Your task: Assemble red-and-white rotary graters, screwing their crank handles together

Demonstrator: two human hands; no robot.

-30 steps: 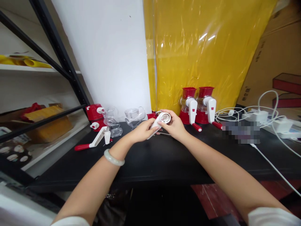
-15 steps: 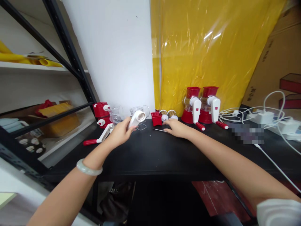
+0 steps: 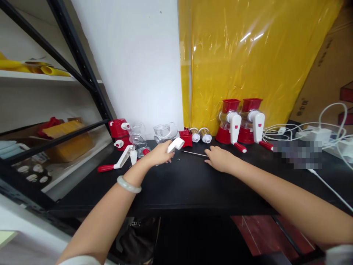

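My left hand (image 3: pixel 161 154) is closed around a white plastic crank handle (image 3: pixel 176 144), its round hollow end pointing right. At the right, my right hand (image 3: pixel 222 159) lies low over the table with bent fingers at the end of a thin screwdriver (image 3: pixel 194 153); the screwdriver's handle is hidden under the hand. Tiny screws (image 3: pixel 178 159) lie between the hands. Behind them stand a small red hopper piece (image 3: pixel 185 138) and two metal grater drums (image 3: pixel 204 135). Clear plastic housings (image 3: pixel 162 130) sit behind my left hand.
Two assembled red-and-white rotary graters (image 3: pixel 230 121) stand at the back right, beside white cables (image 3: pixel 286 130) and chargers. Red bases (image 3: pixel 118 129) and another crank handle (image 3: pixel 121 160) lie at the left. A black shelf frame (image 3: pixel 91 81) borders the black table (image 3: pixel 176 191).
My left hand has moved right and turned the white crank handle, so its round end faces right. My right hand has shifted right and nearer, and more of the screwdriver's shaft shows.
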